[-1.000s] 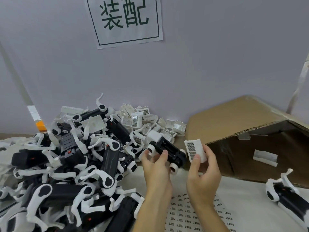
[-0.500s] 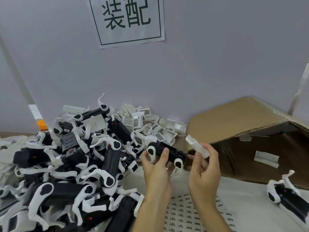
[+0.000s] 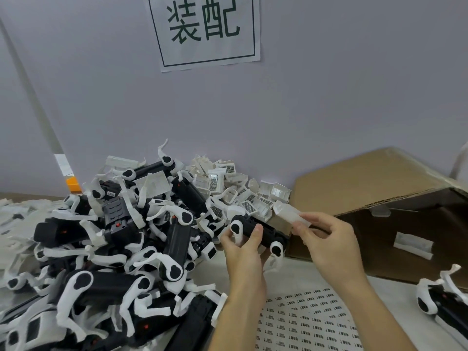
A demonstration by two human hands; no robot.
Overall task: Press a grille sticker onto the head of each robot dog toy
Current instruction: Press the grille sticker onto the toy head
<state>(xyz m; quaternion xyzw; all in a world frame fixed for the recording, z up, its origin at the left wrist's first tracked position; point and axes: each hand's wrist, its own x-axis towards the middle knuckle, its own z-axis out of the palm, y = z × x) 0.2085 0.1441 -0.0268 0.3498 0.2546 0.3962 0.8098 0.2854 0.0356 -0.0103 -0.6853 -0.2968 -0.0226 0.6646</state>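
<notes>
Robot dog toy [image 3: 255,230], black-bodied, is gripped by the left hand [image 3: 243,245] above the desk's middle; the right hand [image 3: 326,239] pinches a white head piece [image 3: 288,214] beside it. Seemingly joining head to body; next needs aligning them.

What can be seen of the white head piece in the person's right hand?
The white head piece is a small shell of matte, faintly translucent plastic, boxy with an open hollow end facing up and left. It is tilted, pinched at its lower right end by the right hand, just right of the black robot dog body that the left hand grips. Whether piece and body touch cannot be told. No grille sticker shows on the sides in view.
</notes>
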